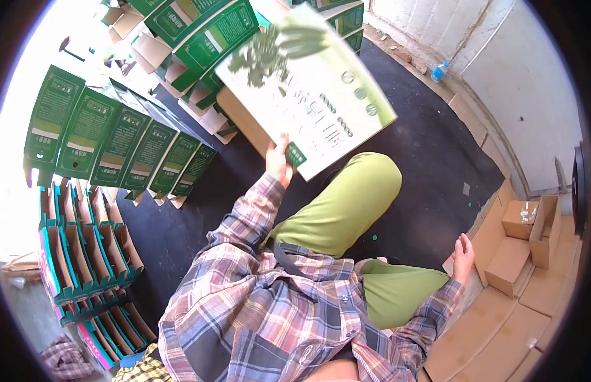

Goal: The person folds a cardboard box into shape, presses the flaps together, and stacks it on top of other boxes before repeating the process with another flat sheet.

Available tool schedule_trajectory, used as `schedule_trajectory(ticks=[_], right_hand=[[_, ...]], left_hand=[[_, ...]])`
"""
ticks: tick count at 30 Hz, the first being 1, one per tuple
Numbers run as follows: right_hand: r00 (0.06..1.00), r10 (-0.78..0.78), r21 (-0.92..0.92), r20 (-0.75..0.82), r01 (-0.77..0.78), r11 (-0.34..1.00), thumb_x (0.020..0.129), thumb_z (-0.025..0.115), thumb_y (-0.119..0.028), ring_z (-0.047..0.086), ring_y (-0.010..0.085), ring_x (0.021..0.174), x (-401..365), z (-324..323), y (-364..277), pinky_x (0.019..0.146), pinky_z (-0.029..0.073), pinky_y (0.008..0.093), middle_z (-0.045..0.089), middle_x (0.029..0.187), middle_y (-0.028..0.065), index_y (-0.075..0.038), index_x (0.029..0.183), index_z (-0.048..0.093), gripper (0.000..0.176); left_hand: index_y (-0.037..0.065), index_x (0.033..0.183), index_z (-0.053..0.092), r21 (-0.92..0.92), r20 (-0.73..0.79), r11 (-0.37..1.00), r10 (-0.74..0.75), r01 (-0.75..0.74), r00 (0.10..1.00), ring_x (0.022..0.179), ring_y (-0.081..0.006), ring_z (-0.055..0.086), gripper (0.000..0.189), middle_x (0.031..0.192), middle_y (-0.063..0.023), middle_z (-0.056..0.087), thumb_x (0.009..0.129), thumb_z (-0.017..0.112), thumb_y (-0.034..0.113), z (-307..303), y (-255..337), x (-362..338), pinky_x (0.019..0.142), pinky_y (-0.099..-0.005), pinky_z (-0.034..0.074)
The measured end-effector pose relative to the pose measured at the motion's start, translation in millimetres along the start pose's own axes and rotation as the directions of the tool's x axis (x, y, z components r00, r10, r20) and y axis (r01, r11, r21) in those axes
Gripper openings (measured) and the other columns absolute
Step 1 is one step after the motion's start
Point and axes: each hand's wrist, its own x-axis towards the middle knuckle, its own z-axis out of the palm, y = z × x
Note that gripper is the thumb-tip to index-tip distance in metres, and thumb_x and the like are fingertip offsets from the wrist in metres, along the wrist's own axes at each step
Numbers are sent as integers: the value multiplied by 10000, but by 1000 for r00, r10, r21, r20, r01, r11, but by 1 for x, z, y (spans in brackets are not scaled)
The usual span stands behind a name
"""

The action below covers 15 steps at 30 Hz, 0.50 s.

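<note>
My left hand [279,162] grips the lower corner of a printed carton [314,102]. Its white face carries a picture of green vegetables and dark lettering, and a brown cardboard side shows at its left. The carton is held raised and tilted above the black mat, beyond my bent knee. Over on the right, my right hand [462,258] is beside my other knee, near the brown boxes. Its fingers point up, loosely curved, and I see nothing in them.
Green cartons [133,140] stand in a row at the left, with more stacked green cartons [213,38] at the back. Below them are open cardboard trays [92,248]. Brown boxes [512,264] line the right side. A blue bottle [440,72] stands by the wall beyond the black mat [429,146].
</note>
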Motion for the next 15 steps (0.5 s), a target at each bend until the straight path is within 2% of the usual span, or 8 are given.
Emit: schedule_trajectory(ticks=[2, 4, 5, 6, 8, 9, 12, 15], right_hand=[[1000, 11, -3, 2, -11, 1000, 882, 584, -173, 567, 147, 1033, 0, 0, 4, 666, 470, 231, 572, 1219, 109, -39, 1252, 531, 397], [1000, 24, -5, -1, -24, 1000, 882, 584, -174, 566, 141, 1031, 1, -2, 8, 653, 468, 227, 574, 1216, 109, -38, 1250, 532, 396], [999, 48, -11, 13, -47, 999, 881, 585, -174, 567, 141, 1028, 2, -3, 9, 646, 468, 227, 577, 1208, 108, -37, 1251, 530, 398], [997, 71, -17, 27, -71, 997, 881, 586, -173, 569, 141, 1025, 2, -3, 10, 639, 468, 228, 579, 1200, 107, -36, 1252, 528, 400], [997, 79, -22, 24, -78, 997, 882, 583, -179, 573, 139, 1012, 3, -2, 15, 628, 466, 227, 582, 1192, 103, -34, 1253, 526, 402], [997, 81, -20, 19, -80, 997, 883, 580, -184, 578, 136, 999, 5, -1, 17, 617, 464, 225, 584, 1184, 99, -32, 1254, 524, 405], [996, 84, -124, 25, -81, 989, 887, 568, -251, 560, 162, 1038, 7, 0, 21, 689, 488, 297, 567, 1221, 61, -86, 1278, 517, 427], [992, 127, -151, 28, -121, 981, 889, 563, -243, 564, 162, 1032, 9, 1, 23, 683, 491, 298, 569, 1219, 61, -92, 1276, 519, 417]], left_hand=[[32, 1175, 508, 36, -196, 992, -109, 119, 975, 935, -209, 605, 332, 1072, -76, 604, 924, 550, 245, -68, -39, 12, 825, -389, 510], [37, 1124, 497, -46, -283, 954, -297, 296, 912, 794, -200, 631, 308, 970, -74, 622, 885, 590, 207, -118, -67, 20, 721, -391, 544], [50, 1045, 535, -24, -346, 939, -330, 343, 878, 697, -184, 629, 283, 871, -53, 638, 882, 607, 270, -139, -82, 24, 646, -383, 548], [50, 1045, 535, -26, -349, 937, -335, 348, 875, 697, -184, 629, 283, 871, -53, 638, 882, 607, 270, -143, -85, 23, 646, -383, 548], [90, 1057, 585, -26, -459, 880, -433, 475, 776, 794, -187, 618, 303, 906, -48, 633, 892, 594, 344, -150, -91, 22, 724, -382, 527], [96, 1085, 581, -15, -398, 901, -403, 434, 824, 801, -185, 617, 332, 918, -45, 628, 891, 591, 365, -155, -94, 22, 726, -387, 526], [104, 1118, 574, -17, -412, 904, -395, 427, 821, 822, -192, 615, 359, 953, -48, 625, 888, 591, 379, -171, -101, 40, 731, -395, 523], [106, 1147, 564, -66, -409, 927, -362, 368, 838, 873, -207, 614, 383, 1011, -53, 623, 886, 590, 385, -183, -105, 67, 764, -417, 515]])
